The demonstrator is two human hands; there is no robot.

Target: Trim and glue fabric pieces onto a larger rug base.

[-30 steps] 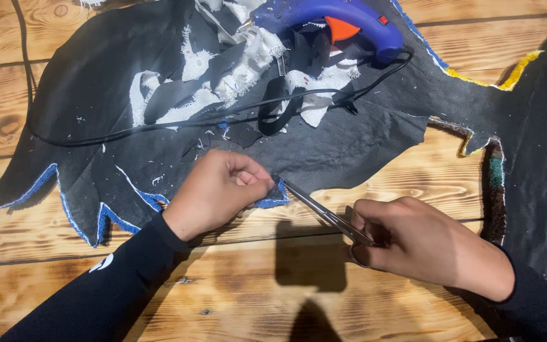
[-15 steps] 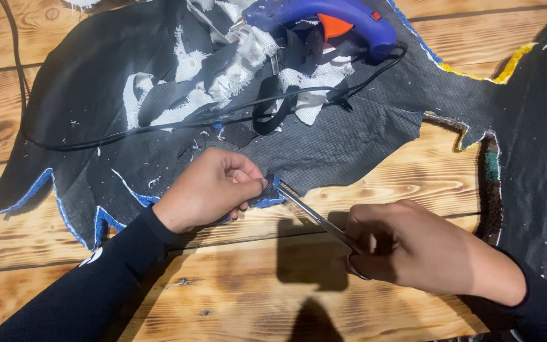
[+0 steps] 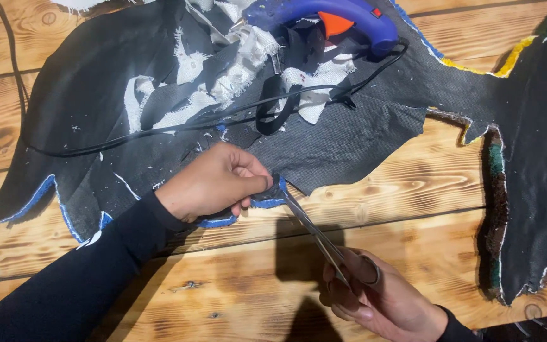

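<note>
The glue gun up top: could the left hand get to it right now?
Probably yes. The glue gun lies uncovered on the fabric, nothing blocking, but the left hand is pinching the fabric's edge and must let go first.

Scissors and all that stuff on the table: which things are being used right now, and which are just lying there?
In use: scissors in the right hand; blue-edged dark fabric pinched by the left hand.

Lying about: blue glue gun, its black cord, white scraps, wooden table.

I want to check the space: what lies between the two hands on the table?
In the head view, the scissors span from the right hand up to the blue-edged black fabric that the left hand pinches; below them is bare wooden table.
</note>
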